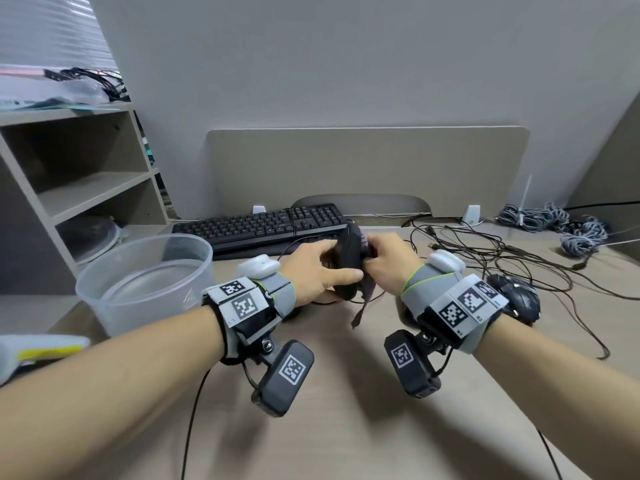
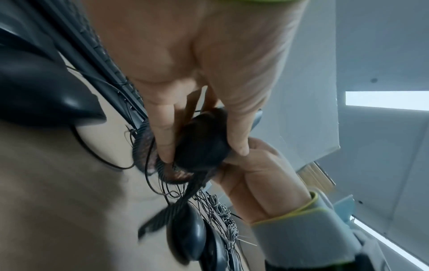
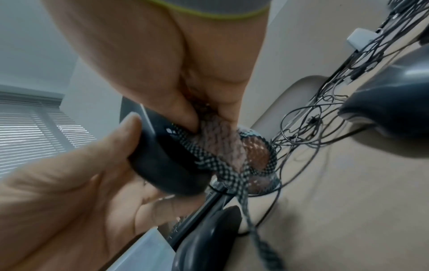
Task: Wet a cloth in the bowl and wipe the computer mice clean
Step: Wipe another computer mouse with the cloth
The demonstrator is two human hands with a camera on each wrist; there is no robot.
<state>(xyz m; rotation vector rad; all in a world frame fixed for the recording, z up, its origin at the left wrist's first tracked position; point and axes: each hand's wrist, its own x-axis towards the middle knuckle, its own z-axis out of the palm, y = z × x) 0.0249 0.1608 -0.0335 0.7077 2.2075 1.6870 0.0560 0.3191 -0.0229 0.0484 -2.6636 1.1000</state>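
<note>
Two hands meet above the desk (image 1: 346,427), just in front of the keyboard (image 1: 259,225). Left hand (image 1: 313,271): thumb and fingers curled round a black mouse (image 1: 348,268), holding it clear of the desk surface, long axis running away from the person. Right hand (image 1: 388,263): fingers curled, pinching a checked cloth (image 3: 223,146) against the right side of the mouse; a loose tail of cloth hangs below the grip. Both forearms reach forward from the near desk edge.

Bowl (image 1: 104,306): clear plastic, upright, left of the keyboard and nearer the person, well apart from both hands; a water line shows inside. Further black mice (image 1: 519,299) lie right of the keyboard, among tangled cables (image 1: 485,251)
</note>
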